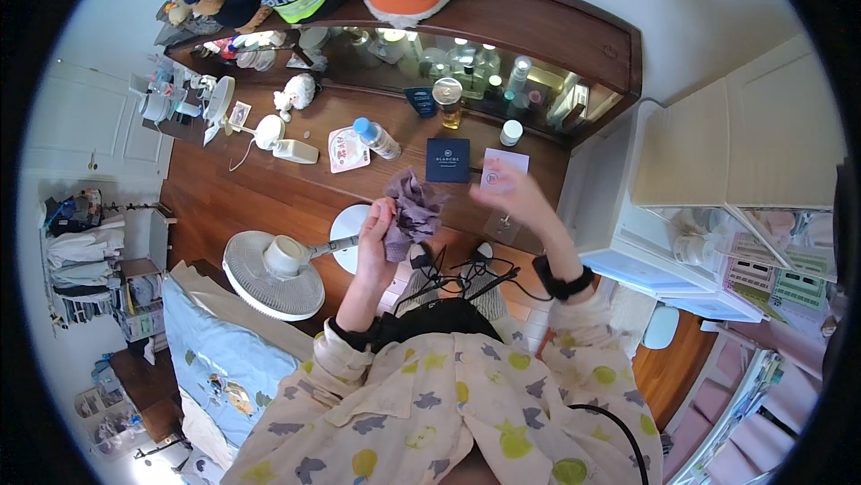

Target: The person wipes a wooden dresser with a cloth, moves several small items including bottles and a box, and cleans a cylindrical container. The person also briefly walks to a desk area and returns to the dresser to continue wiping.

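Observation:
My left hand (377, 237) grips a crumpled mauve cloth (412, 212) and holds it up in front of the dressing table's near edge. Blurred by motion, my right hand (516, 194) is above the table with its fingers apart and nothing visible in them. It partly covers a lavender card (512, 160) that bears a printed mark. Left of that card lies a dark blue square box or card (447, 160) with pale writing. Just below my right hand, a small clear packet (498, 226) with a tiny shiny item rests near the table edge.
On the wooden dressing table (397, 105) stand a blue-capped bottle (382, 140), a pink-and-white packet (348, 150), an amber bottle (451, 113) and a white jar (511, 133). A white fan (272, 276) is at left. Black cables (464, 276) hang before me. A white cabinet (605, 216) borders the right.

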A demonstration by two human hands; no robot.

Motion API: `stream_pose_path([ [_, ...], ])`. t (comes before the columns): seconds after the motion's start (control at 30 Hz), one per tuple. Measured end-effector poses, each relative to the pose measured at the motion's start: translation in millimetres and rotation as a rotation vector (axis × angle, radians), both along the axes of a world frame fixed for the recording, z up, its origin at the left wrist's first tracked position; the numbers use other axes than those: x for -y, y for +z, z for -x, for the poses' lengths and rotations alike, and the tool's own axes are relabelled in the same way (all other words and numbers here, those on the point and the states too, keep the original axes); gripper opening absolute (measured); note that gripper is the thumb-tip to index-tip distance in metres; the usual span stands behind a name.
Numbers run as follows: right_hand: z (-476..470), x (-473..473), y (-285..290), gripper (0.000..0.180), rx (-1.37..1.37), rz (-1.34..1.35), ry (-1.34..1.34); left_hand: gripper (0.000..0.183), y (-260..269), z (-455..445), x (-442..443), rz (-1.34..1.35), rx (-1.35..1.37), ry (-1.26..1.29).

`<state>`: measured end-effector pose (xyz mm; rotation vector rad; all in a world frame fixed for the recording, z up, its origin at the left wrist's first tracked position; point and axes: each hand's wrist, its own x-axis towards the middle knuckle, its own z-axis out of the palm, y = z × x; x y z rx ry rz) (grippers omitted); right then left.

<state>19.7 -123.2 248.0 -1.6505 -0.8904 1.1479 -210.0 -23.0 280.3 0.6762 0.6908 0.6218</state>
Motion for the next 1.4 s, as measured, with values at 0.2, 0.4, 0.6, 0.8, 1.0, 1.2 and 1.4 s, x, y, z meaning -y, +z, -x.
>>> stream_pose_path([
  [0.2,-17.2,-105.4,-33.9,0.072,0.77,-0.253,-0.334,0.013,12.1,50.7,-17.8,-0.189,-0.067,0.078],
  [0.4,-2.5,-159.6,-61.7,0.069,0.901,-0.132,-0.397,0.01,21.6,82.6,-23.0,-0.14,-0.107,0.146],
  [0.6,-0.5,-166.3,-75.4,0.061,0.821,-0.35,-0.554,0.011,19.1,103.0,-29.8,-0.165,-0.137,0.132],
  [0.8,3.1,-152.0,-66.4,0.059,0.82,-0.339,-0.609,0.011,19.1,110.5,-40.7,-0.199,-0.137,0.117],
  [1.0,5.0,-146.3,-67.7,0.058,0.846,-0.197,-0.624,0.012,18.1,114.6,-50.2,-0.233,-0.155,0.103],
  [1.2,3.2,-142.7,-67.6,0.057,0.869,-0.229,-0.686,0.013,13.9,124.1,-55.8,-0.224,-0.161,0.106],
  [1.4,28.2,-147.0,-37.9,0.046,1.371,-0.271,-0.811,0.013,11.1,134.8,-61.9,-0.182,-0.162,0.135],
])
